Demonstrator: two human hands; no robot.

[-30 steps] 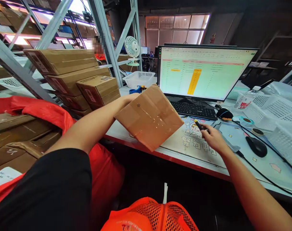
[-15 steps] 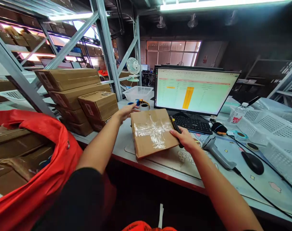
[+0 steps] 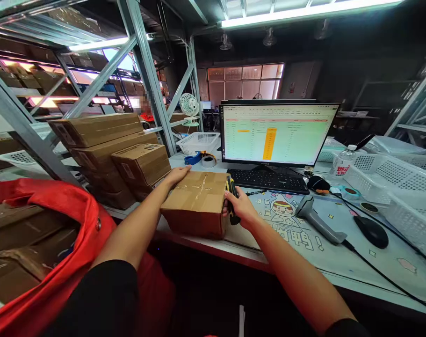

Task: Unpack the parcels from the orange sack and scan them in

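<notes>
A taped brown cardboard box (image 3: 196, 201) rests flat on the desk near its front edge. My left hand (image 3: 177, 176) lies on the box's far left corner, fingers stretched out over the top. My right hand (image 3: 239, 208) is against the box's right side and is closed round a yellow and black utility knife (image 3: 231, 191), which points up along the box's edge. A grey handheld barcode scanner (image 3: 318, 220) lies on the desk mat to the right of my right hand.
A monitor (image 3: 277, 133) and keyboard (image 3: 267, 180) stand behind the box. Stacked long cartons (image 3: 107, 150) sit at left, a red sack of boxes (image 3: 40, 234) at lower left. Tape rolls (image 3: 202, 160), a mouse (image 3: 371, 230), white baskets (image 3: 398, 182) and a bottle (image 3: 342, 163) crowd the desk.
The box went from tilted in the air in my left hand to lying flat on the desk. My right hand moved left from the mat to the box's side with the knife.
</notes>
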